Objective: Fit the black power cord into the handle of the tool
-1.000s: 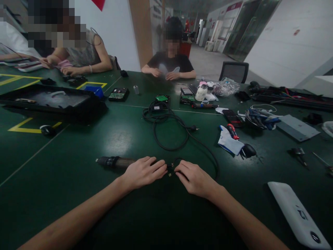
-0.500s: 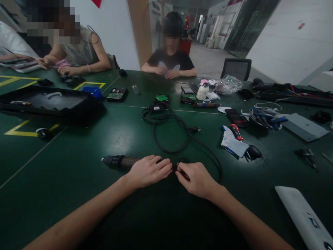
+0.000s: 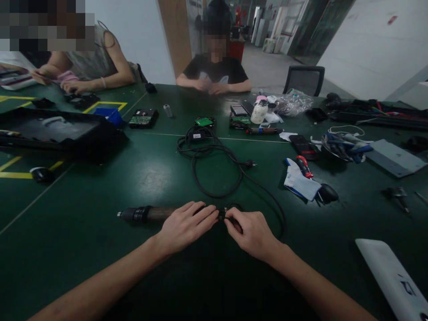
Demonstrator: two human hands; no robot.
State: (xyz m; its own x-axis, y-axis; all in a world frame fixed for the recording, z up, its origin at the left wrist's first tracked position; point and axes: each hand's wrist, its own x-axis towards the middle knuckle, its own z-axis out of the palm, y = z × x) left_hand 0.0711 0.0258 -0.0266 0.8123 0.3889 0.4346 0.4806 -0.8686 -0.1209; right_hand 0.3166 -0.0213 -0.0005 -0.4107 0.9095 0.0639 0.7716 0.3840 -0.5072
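An electric screwdriver (image 3: 157, 213) lies on the green table, its tip pointing left. My left hand (image 3: 189, 225) is wrapped over the rear part of its body, hiding much of the handle. At the tool's right end, my right hand (image 3: 250, 232) pinches the black cable connector (image 3: 222, 214) between thumb and fingers. Whether the connector is fully seated in the tool is hidden by the fingers. A black power cable (image 3: 217, 196) loops behind my hands, with its adapter (image 3: 196, 135) and a two-pin plug (image 3: 249, 163) lying on the table.
Right of the cable lie a glove (image 3: 301, 180), a red-handled screwdriver (image 3: 303, 166) and a phone (image 3: 302, 146). Hard drives (image 3: 143, 118) and a bottle (image 3: 259, 111) stand farther back. A black tray (image 3: 63, 147) is at left, a white case (image 3: 389, 272) at near right. Two people sit across the table.
The view has shifted slightly. The electric screwdriver's tip has moved a little left and down in the picture; both hands keep their grip at its rear end.
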